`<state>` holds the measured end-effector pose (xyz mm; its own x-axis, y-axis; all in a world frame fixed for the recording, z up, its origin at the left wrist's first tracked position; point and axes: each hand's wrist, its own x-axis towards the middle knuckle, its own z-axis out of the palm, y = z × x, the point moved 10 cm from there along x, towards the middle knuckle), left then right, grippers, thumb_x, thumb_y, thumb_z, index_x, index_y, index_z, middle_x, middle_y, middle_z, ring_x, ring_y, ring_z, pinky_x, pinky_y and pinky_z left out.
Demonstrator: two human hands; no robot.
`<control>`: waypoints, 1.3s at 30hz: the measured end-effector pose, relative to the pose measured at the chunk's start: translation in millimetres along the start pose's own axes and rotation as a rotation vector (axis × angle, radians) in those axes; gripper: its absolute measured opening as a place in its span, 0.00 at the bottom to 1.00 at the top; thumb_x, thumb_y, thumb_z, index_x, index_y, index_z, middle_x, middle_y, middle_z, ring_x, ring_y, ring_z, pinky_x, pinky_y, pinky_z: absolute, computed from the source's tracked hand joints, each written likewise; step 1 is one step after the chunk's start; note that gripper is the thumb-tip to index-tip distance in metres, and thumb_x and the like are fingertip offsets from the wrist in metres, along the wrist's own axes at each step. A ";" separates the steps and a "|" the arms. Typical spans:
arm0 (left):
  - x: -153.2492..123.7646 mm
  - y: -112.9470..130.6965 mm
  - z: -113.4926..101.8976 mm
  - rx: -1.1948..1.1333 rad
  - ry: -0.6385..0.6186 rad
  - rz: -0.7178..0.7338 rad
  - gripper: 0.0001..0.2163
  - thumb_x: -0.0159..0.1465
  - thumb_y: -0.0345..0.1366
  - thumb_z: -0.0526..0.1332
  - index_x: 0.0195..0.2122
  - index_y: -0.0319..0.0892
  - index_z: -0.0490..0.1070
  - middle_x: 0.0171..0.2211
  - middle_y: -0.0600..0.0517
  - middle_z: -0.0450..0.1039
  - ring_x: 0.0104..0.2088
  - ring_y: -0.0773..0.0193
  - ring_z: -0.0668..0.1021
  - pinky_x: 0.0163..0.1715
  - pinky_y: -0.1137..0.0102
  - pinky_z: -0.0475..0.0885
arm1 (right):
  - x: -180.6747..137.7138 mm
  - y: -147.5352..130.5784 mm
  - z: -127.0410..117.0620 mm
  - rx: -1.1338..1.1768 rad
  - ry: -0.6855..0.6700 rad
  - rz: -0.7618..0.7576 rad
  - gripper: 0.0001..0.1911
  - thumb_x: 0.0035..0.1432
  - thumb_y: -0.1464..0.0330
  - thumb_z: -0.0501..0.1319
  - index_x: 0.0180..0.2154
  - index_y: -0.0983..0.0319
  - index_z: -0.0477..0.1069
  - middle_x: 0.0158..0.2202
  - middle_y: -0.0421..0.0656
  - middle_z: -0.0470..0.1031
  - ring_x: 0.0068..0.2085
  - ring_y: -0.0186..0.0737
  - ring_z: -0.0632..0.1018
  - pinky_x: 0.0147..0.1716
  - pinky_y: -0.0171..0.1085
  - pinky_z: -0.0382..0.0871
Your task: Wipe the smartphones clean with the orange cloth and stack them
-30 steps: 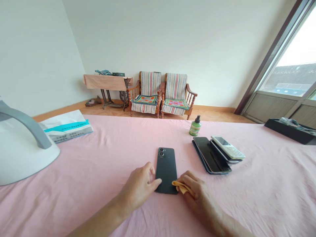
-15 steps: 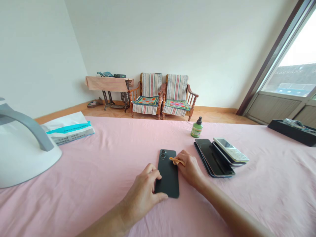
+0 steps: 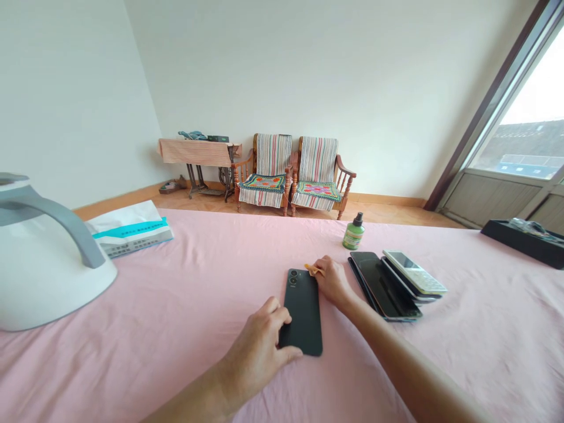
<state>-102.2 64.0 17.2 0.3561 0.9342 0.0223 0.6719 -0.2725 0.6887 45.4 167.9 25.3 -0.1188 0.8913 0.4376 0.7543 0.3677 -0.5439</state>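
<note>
A dark smartphone (image 3: 303,314) lies on the pink tablecloth with its camera side up. Its lower left edge is gripped by my left hand (image 3: 259,338), thumb along the bottom and fingers on the side. My right hand (image 3: 332,282) is closed on a small orange cloth (image 3: 312,269), which touches the phone's upper right corner. Part of the cloth is hidden inside my fingers. To the right of that hand, several phones lie in piles, with a black smartphone (image 3: 383,285) and a white keypad phone (image 3: 414,271) on top.
A green spray bottle (image 3: 353,233) stands behind the phones. On the left are a white kettle (image 3: 48,270) with a grey handle and a white and blue packet (image 3: 132,229). A black box (image 3: 522,242) sits at the far right. Two chairs (image 3: 317,170) stand beyond the table.
My right hand has slid the orange cloth from the phone's upper back to its top right corner. My left hand keeps its hold. The whole view has shifted slightly.
</note>
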 end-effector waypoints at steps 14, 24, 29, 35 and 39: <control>-1.4 1.4 -0.2 0.031 0.005 0.025 0.11 0.51 0.32 0.69 0.35 0.39 0.73 0.33 0.54 0.64 0.31 0.63 0.71 0.31 0.70 0.64 | -13.1 -34.8 22.1 0.046 -0.023 -0.061 0.13 0.53 0.82 0.55 0.23 0.63 0.71 0.27 0.42 0.68 0.31 0.36 0.70 0.31 0.33 0.61; -2.0 3.7 -2.1 0.059 0.018 0.036 0.11 0.51 0.30 0.69 0.35 0.39 0.73 0.32 0.54 0.64 0.29 0.65 0.70 0.29 0.71 0.63 | -13.2 -30.0 23.5 0.071 0.006 -0.034 0.12 0.53 0.81 0.55 0.24 0.63 0.71 0.28 0.42 0.68 0.31 0.36 0.70 0.32 0.33 0.61; -1.9 0.4 -0.9 0.048 0.012 0.021 0.11 0.50 0.30 0.70 0.34 0.38 0.73 0.31 0.55 0.64 0.28 0.65 0.70 0.29 0.71 0.63 | -19.4 -40.2 25.3 0.108 -0.036 -0.081 0.12 0.53 0.82 0.56 0.25 0.61 0.72 0.28 0.41 0.70 0.33 0.36 0.71 0.33 0.32 0.63; -1.8 1.8 -0.9 0.034 0.020 0.034 0.11 0.50 0.29 0.70 0.35 0.38 0.72 0.32 0.55 0.63 0.28 0.65 0.70 0.29 0.71 0.63 | -21.2 -38.9 20.2 0.095 -0.005 -0.026 0.12 0.55 0.81 0.53 0.26 0.63 0.72 0.29 0.44 0.69 0.33 0.39 0.71 0.35 0.35 0.63; -1.8 1.4 -2.8 0.048 0.023 0.006 0.10 0.48 0.29 0.70 0.31 0.39 0.72 0.31 0.55 0.63 0.28 0.65 0.70 0.29 0.71 0.62 | -39.2 -52.2 15.3 0.109 -0.045 -0.027 0.13 0.53 0.82 0.54 0.26 0.62 0.71 0.30 0.43 0.69 0.35 0.39 0.71 0.35 0.34 0.62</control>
<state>-103.7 62.6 20.1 0.3455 0.9374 0.0433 0.7004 -0.2884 0.6529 0.8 117.8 25.6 -0.1691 0.8908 0.4218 0.6759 0.4163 -0.6082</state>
